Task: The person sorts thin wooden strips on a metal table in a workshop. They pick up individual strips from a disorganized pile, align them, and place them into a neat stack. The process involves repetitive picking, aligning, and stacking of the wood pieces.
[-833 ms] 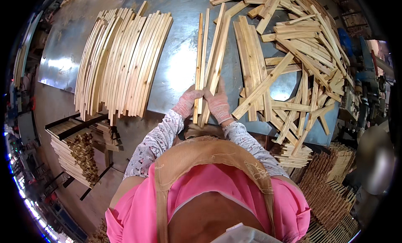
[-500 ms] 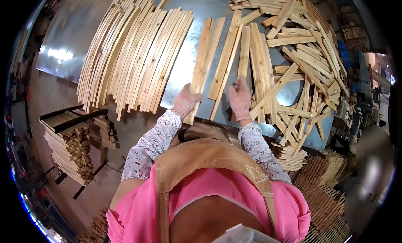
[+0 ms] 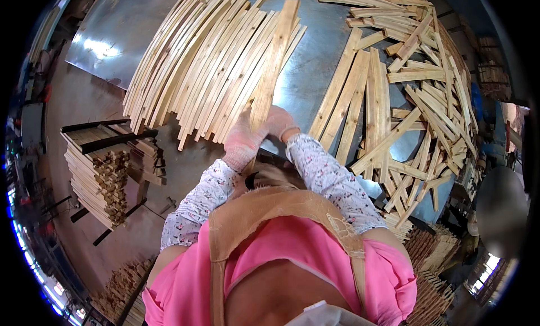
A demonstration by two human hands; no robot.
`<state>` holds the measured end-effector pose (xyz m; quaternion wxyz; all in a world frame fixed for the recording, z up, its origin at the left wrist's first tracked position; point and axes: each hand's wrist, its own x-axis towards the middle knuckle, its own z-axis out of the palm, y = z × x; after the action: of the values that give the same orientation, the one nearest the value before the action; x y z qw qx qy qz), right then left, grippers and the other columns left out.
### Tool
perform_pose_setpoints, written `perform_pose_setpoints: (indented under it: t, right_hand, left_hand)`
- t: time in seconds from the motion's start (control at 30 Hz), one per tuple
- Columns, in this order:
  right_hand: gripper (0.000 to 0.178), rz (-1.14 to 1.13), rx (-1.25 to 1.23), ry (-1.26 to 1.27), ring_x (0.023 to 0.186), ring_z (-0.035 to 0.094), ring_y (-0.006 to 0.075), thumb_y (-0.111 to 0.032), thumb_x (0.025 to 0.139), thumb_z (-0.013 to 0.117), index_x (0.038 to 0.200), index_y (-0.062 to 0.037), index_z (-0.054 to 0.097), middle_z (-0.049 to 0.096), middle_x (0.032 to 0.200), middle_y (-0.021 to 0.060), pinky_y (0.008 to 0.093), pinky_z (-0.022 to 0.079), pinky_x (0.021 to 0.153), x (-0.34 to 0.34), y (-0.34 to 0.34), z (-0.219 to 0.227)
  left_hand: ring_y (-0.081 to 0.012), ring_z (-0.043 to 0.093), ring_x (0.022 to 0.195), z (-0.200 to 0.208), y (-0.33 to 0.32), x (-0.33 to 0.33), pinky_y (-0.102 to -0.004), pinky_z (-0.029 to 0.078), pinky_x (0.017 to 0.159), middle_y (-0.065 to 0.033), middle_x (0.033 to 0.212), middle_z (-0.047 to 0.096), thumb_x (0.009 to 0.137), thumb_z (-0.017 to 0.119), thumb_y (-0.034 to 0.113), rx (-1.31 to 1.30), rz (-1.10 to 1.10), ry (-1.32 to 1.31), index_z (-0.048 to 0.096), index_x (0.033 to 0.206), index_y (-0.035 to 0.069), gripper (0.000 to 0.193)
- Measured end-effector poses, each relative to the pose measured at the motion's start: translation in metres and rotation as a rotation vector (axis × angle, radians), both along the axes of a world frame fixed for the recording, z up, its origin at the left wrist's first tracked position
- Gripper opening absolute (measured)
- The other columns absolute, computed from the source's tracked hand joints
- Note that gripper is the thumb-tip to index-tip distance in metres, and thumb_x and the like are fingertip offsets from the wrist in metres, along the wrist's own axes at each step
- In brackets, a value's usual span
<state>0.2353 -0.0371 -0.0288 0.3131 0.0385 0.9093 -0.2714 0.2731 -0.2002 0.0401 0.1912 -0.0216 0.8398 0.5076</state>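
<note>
A pale wooden slat (image 3: 277, 53) stands out lengthwise in front of me, over the right end of a row of slats. My left hand (image 3: 242, 141), in a pinkish knit glove, is closed round its near end from the left. Closed on the same end from the right is my right hand (image 3: 280, 122), gloved alike, and the two hands touch. The row of slats (image 3: 211, 73) lies side by side on the metal table (image 3: 308, 59). Fingers of both hands are partly hidden by the slat and each other.
Several separate slats (image 3: 347, 93) lie right of my hands. Beyond them spreads a jumbled heap of slats (image 3: 430, 95). A rack of stacked slats (image 3: 98, 177) stands on the floor at left. More stacked wood (image 3: 427, 250) is at lower right.
My right hand has left the slats on the right and joined my left hand. The held slat has moved left, over the row. The view has shifted, so the table sits farther right.
</note>
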Motion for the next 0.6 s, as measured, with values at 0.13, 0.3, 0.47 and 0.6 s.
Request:
perform_pose_setpoints:
  t: [0.13,0.3,0.47,0.6]
  right_hand:
    - [0.051,-0.443,-0.634,0.086,0.09,0.077,0.0323,-0.042,0.103,0.06,0.121,0.0054,0.068,0.077,0.098,0.0217,0.0444,0.06,0.084,-0.025,0.007,0.045]
    - [0.052,-0.441,-0.586,-0.002,0.079,0.072,0.0193,-0.046,0.099,0.064,0.124,-0.0011,0.073,0.075,0.093,0.0135,0.0372,0.059,0.078,-0.028,0.033,0.091]
    - [0.062,0.267,-0.093,0.274,0.1,0.076,0.0299,-0.049,0.099,0.066,0.15,-0.0139,0.064,0.079,0.116,0.0155,0.0409,0.06,0.089,-0.023,0.058,0.132]
    - [0.07,-0.683,-0.12,0.36,0.111,0.075,0.0322,-0.051,0.094,0.075,0.15,-0.0117,0.059,0.073,0.13,0.019,0.0453,0.059,0.099,-0.024,0.14,0.11]
  left_hand:
    - [-0.0332,0.073,0.097,0.017,-0.002,-0.007,-0.0419,0.058,0.088,-0.0216,0.108,0.075,0.096,0.08,0.046,0.113,0.007,-0.058,0.053,0.142,-0.005,0.074]
    - [-0.0353,0.074,0.092,0.098,0.017,-0.075,-0.0471,0.056,0.101,-0.0185,0.102,0.073,0.093,0.07,0.067,-0.638,-0.723,0.033,0.06,0.141,0.007,0.077]
    - [-0.0276,0.068,0.113,0.097,-0.044,-0.148,-0.0457,0.036,0.126,-0.0089,0.096,0.072,0.097,0.07,0.054,-0.816,-0.961,0.997,0.072,0.116,0.013,0.045]
    - [-0.0284,0.067,0.112,0.084,-0.071,-0.16,-0.0465,0.04,0.123,-0.011,0.104,0.073,0.101,0.068,0.049,-1.066,-0.837,0.233,0.074,0.114,0.013,0.039]
